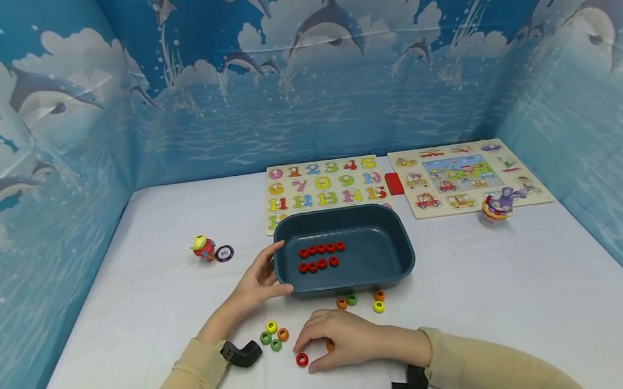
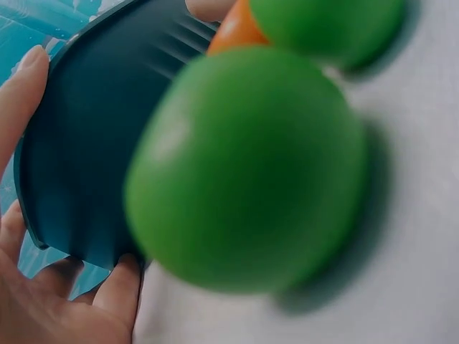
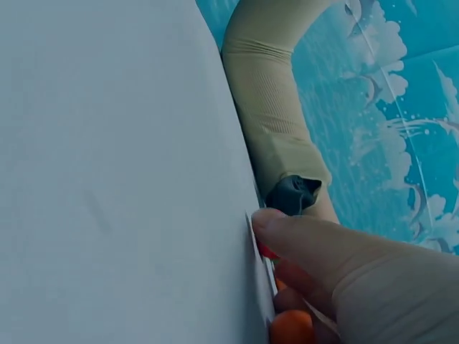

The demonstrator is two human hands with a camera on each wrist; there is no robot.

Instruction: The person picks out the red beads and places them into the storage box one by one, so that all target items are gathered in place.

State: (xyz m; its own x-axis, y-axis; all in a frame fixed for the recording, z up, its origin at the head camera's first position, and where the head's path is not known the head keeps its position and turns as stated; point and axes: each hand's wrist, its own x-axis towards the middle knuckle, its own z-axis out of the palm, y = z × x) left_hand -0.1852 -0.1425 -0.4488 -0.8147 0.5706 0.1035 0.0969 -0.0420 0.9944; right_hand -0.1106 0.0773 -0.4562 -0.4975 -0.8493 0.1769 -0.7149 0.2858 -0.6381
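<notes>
My left hand (image 1: 258, 282) grips the left end of a dark blue tray (image 1: 379, 270), thumb on the near wall and fingers round the side. Inside it, several red beads stand in two rows. In the left wrist view, a green bead (image 2: 244, 172) looms large in front of the tray. My right hand (image 1: 347, 339) is low over the white table, thumb and forefinger parted around a red bead (image 1: 302, 360). An orange bead (image 1: 330, 345) shows partly under the palm. In the right wrist view, the thumb overlaps the red bead (image 3: 265, 250).
Yellow (image 1: 272, 326), green and orange beads lie between the hands; more lie along the tray's near side. Behind are a number board (image 1: 324, 183) and a vehicle puzzle (image 1: 461, 176). A small red figure (image 1: 203, 248) stands left, a purple rabbit figure (image 1: 499, 204) right.
</notes>
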